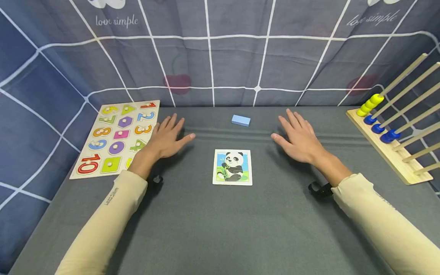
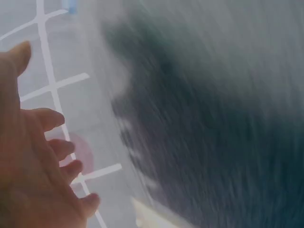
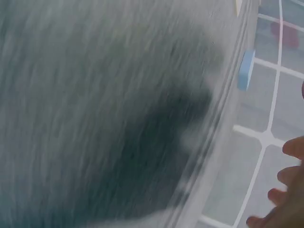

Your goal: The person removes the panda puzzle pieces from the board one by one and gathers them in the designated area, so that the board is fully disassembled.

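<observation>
Extends both forearms in cream sleeves (image 1: 111, 217) over a table (image 1: 223, 225) covered in dark gray, hands well apart on either side of a panda card (image 1: 232, 167) lying picture side up on the cloth. With that card as the center of the dial in the head view, shows the left hand (image 1: 163, 139) at ten o'clock and the right hand (image 1: 298, 141) at two, backs upward, fingers released and lightly spread, grasping nothing (seen also in the wrist views, blurred across the table). Wears a black strap (image 1: 321, 190) at the right wrist, partly hidden by the cuff. Features a small blue block (image 1: 240, 120) at twelve o'clock, near the back edge of the table. Includes, just past the left hand at about nine, a number board (image 1: 112, 126) with colored digits and shapes, one corner partly covered in this view by the left wrist. Includes, at three, a wooden peg rack (image 1: 388, 150) with yellow beads (image 1: 369, 105) on the farthest peg and blue beads (image 1: 378, 128) on the next three. Ends at twelve in a gray-blue curtain (image 1: 237, 61) (white grid lines, pale lettering near the top).
</observation>
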Demonstrator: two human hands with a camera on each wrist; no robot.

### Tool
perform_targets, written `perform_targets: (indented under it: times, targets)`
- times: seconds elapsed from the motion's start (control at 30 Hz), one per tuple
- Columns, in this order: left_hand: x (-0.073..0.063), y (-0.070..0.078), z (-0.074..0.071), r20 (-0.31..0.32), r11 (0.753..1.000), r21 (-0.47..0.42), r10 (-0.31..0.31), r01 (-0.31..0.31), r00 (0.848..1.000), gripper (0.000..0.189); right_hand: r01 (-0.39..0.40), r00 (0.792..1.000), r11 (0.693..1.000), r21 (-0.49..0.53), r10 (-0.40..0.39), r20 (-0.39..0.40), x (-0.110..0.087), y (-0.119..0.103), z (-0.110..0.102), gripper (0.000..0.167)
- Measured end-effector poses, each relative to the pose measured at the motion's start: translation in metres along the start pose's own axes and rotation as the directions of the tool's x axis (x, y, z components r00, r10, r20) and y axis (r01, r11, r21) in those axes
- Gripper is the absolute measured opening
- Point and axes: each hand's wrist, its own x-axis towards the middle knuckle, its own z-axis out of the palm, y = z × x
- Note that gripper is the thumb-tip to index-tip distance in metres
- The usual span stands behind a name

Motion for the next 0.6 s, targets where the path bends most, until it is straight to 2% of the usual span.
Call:
perform_targets:
  times: [0.07, 0.17, 0.27, 0.33, 0.43, 0.6]
  targets:
    - [-0.001, 0.008, 0.004, -0.039, 0.995, -0.085, 0.045, -0.048, 0.998, 0.085, 0.054, 0.996, 0.997, 0.056, -0.050, -0.080, 0.001, -0.011, 0.003, 0.064]
    - [-0.006, 0.025, 0.011, -0.070, 0.967, -0.224, 0.108, -0.121, 0.992, 0.081, 0.115, 0.982, 0.986, 0.123, -0.095, -0.160, 0.005, -0.033, 0.009, 0.052]
    - [-0.013, 0.043, 0.020, -0.048, 0.925, -0.347, 0.148, -0.156, 0.988, 0.082, 0.140, 0.979, 0.974, 0.180, -0.109, -0.171, 0.008, -0.058, 0.016, 0.046]
    - [-0.018, 0.052, 0.025, -0.029, 0.902, -0.397, 0.170, -0.168, 0.985, 0.085, 0.147, 0.981, 0.966, 0.213, -0.115, -0.155, 0.009, -0.073, 0.021, 0.045]
    - [-0.023, 0.062, 0.033, -0.012, 0.884, -0.427, 0.204, -0.190, 0.979, 0.088, 0.157, 0.984, 0.952, 0.262, -0.128, -0.125, 0.011, -0.090, 0.030, 0.043]
    - [-0.027, 0.068, 0.043, 0.025, 0.885, -0.418, 0.238, -0.206, 0.971, 0.095, 0.165, 0.986, 0.922, 0.351, -0.144, -0.086, 0.011, -0.104, 0.045, 0.038]
